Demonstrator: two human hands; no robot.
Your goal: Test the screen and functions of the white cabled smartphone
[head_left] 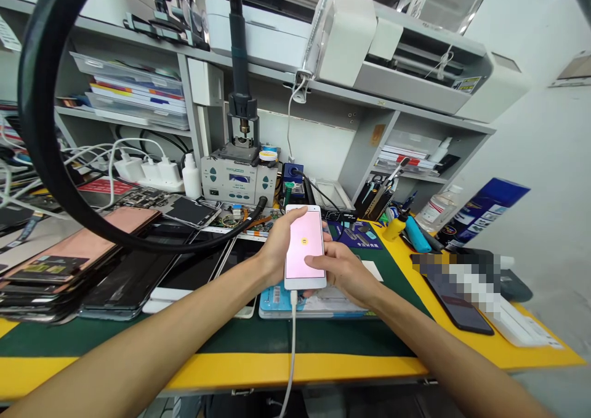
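A white phone (305, 255) with a lit pink screen and a small yellow icon is held upright between both hands, near the middle of the view. My left hand (277, 245) grips its left edge, the thumb lying over the top of the screen. My right hand (344, 267) wraps round the right edge, with its thumb on the lower part of the screen. A white cable (293, 332) runs down from the phone's bottom edge. Beneath the phone lies a blue and clear flat package (277, 304) on the green mat (341, 338).
Stacked phone parts (87, 245) cover the left side. A grey rework station (240, 181) stands behind, its thick black hose (41, 178) looping across the left. At right are a dark phone (457, 301), a clear bottle (441, 209) and a blue box (482, 212).
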